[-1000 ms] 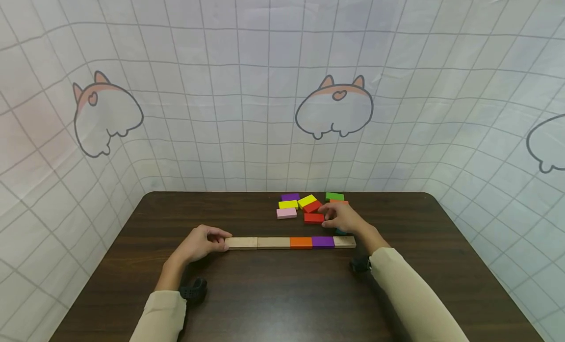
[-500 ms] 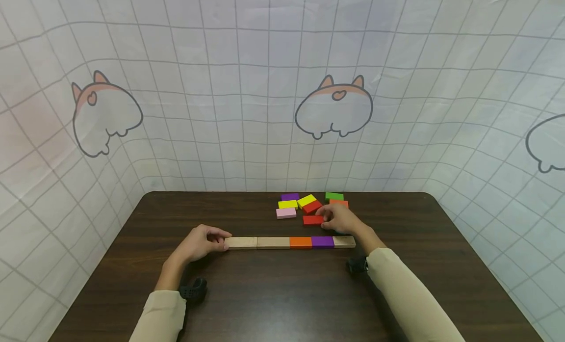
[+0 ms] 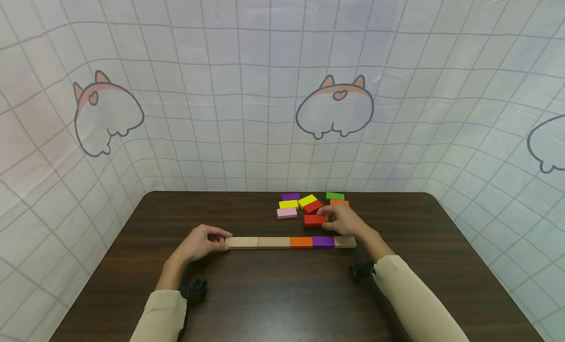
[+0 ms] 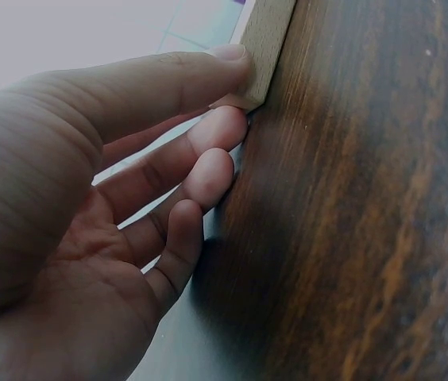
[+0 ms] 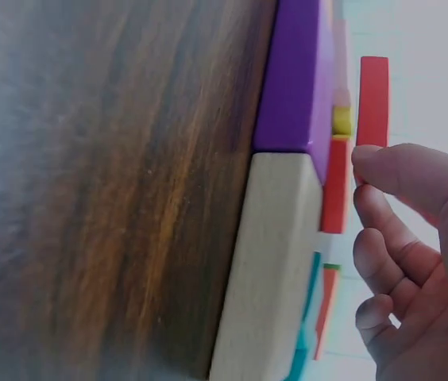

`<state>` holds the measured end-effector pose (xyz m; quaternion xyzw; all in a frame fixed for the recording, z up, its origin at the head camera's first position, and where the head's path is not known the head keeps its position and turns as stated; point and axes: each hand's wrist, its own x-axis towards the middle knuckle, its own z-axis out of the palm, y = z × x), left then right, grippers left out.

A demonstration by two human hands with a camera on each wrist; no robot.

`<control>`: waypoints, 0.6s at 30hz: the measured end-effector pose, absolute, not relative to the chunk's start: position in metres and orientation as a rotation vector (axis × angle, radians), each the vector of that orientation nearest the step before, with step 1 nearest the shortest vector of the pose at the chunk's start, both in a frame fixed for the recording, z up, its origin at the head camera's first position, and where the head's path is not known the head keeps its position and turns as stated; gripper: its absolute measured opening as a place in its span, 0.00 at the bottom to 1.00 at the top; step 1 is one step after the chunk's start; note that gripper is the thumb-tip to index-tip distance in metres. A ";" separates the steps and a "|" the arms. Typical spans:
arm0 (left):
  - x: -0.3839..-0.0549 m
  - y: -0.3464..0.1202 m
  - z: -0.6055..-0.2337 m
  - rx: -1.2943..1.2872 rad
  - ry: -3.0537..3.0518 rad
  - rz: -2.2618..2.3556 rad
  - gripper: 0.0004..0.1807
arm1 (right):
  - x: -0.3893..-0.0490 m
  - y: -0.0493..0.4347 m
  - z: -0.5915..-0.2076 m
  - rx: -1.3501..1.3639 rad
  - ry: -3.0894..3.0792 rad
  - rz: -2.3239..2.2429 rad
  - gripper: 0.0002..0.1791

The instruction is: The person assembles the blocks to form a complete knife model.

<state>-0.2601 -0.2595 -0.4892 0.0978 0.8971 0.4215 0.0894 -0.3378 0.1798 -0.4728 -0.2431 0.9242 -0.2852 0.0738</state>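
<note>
Red block (image 3: 314, 221), best carried level: right hand (image 3: 346, 220) pinches it toward the table's far edge (image 3: 198, 193); left hand (image 3: 198, 243) pinches wooden block (image 3: 243, 243).

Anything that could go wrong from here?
1. Held red block could twist or slip: right hand pinches only one end.
2. Dipping it might bump the other red block just beyond.
3. Left hand pinches the leftmost wooden block; a tug could open gaps.

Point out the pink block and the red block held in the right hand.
Pink block (image 3: 286, 212), head view: middle of its top face.
Held red block (image 5: 373, 101), right wrist view: middle of its exposed face.
</note>
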 end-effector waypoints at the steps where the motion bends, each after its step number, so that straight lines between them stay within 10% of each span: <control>1: -0.260 -0.259 -0.489 0.287 2.668 1.254 0.13 | -0.334 0.181 -0.471 -0.745 2.780 -0.865 0.17; 18: -0.262 -0.260 -0.492 0.319 2.676 1.240 0.14 | -0.271 0.189 -0.463 -0.807 2.764 -0.816 0.17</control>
